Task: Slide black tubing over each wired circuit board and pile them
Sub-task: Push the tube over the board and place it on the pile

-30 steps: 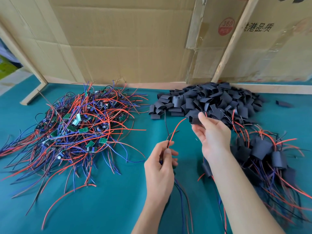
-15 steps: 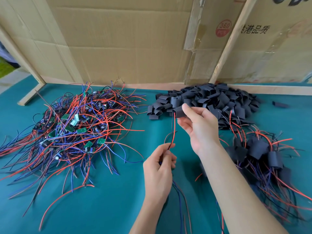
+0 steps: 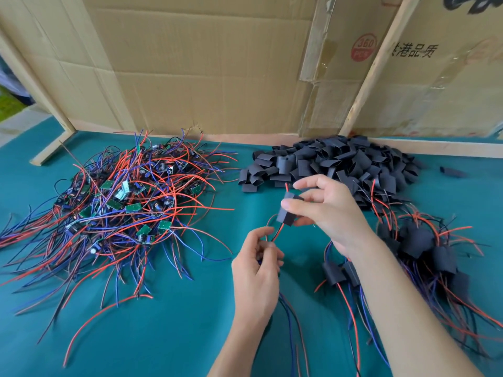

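At frame centre, the right hand (image 3: pixel 326 210) pinches a black tube (image 3: pixel 287 213) – the left hand (image 3: pixel 258 268) just below grips its wires (image 3: pixel 278 233).

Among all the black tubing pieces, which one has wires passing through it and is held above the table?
The tubing piece pinched in the right hand. Red and black wires run from its lower end to the left hand; the loose tubing pile lies unthreaded.

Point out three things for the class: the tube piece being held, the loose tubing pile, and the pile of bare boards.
tube piece (image 3: pixel 286 213), head view, its flat black face.
loose tubing pile (image 3: pixel 337 159), head view, middle of the heap.
bare boards pile (image 3: pixel 130 202), head view, the tangle's centre.
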`<state>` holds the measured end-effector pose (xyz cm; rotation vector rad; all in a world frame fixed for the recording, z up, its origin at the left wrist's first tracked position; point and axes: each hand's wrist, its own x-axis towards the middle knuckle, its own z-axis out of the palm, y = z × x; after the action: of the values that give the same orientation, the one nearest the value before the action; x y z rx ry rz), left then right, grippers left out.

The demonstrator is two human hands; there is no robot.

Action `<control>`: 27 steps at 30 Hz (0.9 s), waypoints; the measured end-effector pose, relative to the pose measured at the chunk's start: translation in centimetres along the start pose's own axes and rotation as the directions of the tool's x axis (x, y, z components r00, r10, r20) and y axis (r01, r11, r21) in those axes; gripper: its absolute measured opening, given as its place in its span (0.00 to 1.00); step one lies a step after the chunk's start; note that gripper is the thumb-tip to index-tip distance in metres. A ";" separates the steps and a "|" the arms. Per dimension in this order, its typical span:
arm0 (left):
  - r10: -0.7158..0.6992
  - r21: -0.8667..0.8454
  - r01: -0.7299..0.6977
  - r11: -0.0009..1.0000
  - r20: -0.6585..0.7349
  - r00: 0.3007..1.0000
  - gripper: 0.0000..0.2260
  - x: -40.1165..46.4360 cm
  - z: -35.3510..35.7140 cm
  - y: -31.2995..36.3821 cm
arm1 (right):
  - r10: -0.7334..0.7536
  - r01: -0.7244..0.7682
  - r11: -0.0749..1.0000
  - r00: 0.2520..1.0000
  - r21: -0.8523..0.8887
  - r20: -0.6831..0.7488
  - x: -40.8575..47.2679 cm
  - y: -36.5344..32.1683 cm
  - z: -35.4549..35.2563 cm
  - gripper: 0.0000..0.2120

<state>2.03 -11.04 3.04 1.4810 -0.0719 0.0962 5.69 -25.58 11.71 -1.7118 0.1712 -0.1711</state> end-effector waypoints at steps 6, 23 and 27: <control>-0.012 -0.033 0.012 0.999 -0.003 1.000 0.23 -0.2 -0.1 0.6 | 0.084 -0.085 0.996 0.996 0.024 0.043 -2.4 3.1 2.9 0.17; 0.039 -0.011 -0.039 0.999 -0.031 0.999 0.09 -0.2 -0.3 0.2 | 0.054 0.037 0.952 0.957 0.304 -0.285 -2.4 4.6 2.0 0.05; 0.052 0.066 -0.050 0.997 -0.029 0.998 0.12 -0.2 -0.3 0.1 | 0.023 0.042 0.967 0.968 0.252 -0.250 -2.8 4.8 2.0 0.04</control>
<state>1.79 -10.72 3.10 1.5432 -0.0823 0.1641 3.33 -23.78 6.68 -1.4300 0.3150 -0.4015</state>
